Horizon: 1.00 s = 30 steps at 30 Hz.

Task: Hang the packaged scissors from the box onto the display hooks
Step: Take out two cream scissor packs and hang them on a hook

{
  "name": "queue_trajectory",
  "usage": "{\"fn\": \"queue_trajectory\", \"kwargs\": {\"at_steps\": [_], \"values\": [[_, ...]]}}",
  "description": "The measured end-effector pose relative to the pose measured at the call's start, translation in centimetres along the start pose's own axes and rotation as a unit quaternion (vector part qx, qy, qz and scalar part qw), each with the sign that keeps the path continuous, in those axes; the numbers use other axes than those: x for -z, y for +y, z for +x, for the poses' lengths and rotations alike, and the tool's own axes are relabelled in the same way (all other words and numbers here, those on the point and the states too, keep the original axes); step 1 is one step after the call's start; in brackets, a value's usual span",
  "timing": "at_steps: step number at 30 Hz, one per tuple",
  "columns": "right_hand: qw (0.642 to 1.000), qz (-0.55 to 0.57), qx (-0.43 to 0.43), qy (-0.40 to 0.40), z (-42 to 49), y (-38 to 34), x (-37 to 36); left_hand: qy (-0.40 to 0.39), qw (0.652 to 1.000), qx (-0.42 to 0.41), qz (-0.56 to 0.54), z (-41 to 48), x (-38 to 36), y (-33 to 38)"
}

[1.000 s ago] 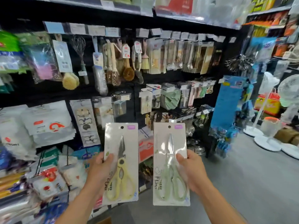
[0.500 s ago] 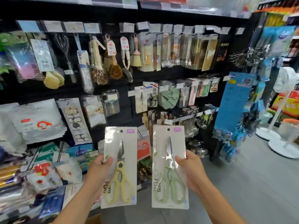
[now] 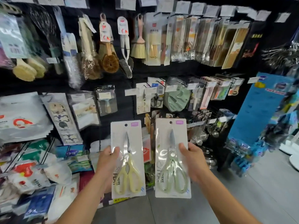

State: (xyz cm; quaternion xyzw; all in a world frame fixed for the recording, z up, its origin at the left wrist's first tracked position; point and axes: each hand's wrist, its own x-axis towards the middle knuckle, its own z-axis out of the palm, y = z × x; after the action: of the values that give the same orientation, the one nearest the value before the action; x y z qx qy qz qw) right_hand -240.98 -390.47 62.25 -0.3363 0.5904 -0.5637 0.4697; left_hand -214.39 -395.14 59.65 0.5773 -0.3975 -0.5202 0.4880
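Note:
My left hand (image 3: 106,160) grips a white card pack of yellow-handled scissors (image 3: 127,159) by its left edge, thumb across the front. In my right hand (image 3: 192,160) is a second pack, with pale green-handled scissors (image 3: 172,159), held by its right edge. Both packs are upright side by side in front of the black display wall, each with a hang hole at the top. Just above them, scissors packs (image 3: 143,97) hang on a display hook in the middle row. The box is out of view.
The wall carries hanging brushes (image 3: 110,59), a whisk, packaged utensils (image 3: 194,39) and a green silicone item (image 3: 177,96). Bagged goods (image 3: 24,117) crowd the left. A blue hanging display (image 3: 258,109) stands at right over grey floor (image 3: 242,199).
My view has moved closer to the wall and shifted left. Both packs stay held upright, now nearer the middle row of hooks.

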Motion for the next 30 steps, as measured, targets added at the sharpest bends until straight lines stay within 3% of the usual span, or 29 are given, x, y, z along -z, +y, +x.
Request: {"fn": "queue_trajectory", "kwargs": {"at_steps": [11,16,20,30], "values": [[0.995,-0.056,-0.051,-0.058,13.3,0.3,1.7,0.054,0.998,0.032,0.008,7.4,-7.2,2.4],[0.986,-0.078,-0.071,-0.132,18.6,0.2,3.2,0.082,0.995,0.050,0.021,9.7,-9.7,2.5],[0.981,-0.063,-0.044,-0.177,23.1,-1.6,3.7,0.127,0.989,0.054,0.046,10.8,-11.7,3.1],[0.982,-0.110,0.024,-0.153,33.3,-3.1,-1.1,0.236,0.971,0.016,-0.008,14.0,-15.5,3.3]]}}
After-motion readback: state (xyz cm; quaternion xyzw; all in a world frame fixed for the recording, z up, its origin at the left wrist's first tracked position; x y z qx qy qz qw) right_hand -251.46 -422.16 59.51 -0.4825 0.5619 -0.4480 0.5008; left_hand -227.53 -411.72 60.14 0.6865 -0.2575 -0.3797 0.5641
